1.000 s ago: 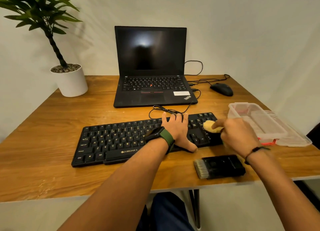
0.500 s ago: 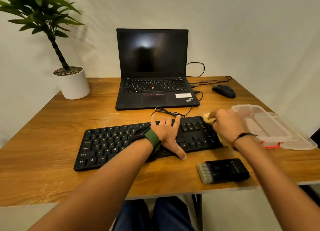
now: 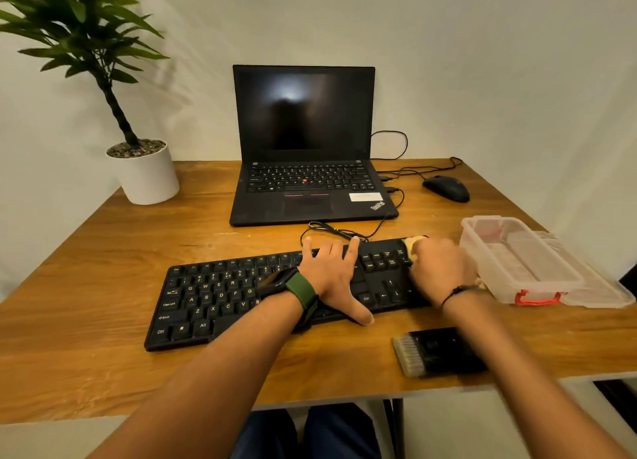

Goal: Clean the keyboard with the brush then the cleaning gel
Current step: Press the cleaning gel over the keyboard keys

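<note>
The flat black plastic keyboard (image 3: 275, 293) lies near the desk's front edge. Pale yellow cleaning gel (image 3: 413, 243) rests on its far right corner. The black brush (image 3: 436, 351) lies flat nearby.

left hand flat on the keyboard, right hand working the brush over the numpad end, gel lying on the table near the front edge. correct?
Swapped tools. The head view shows the right hand pressing the yellow cleaning gel onto the numpad end of the keyboard; the brush is what lies unused on the table near the front edge. The left hand does rest flat on the keys.

matt black plastic keyboard (image 3: 220, 296) on grained wood table (image 3: 103, 338).
</note>
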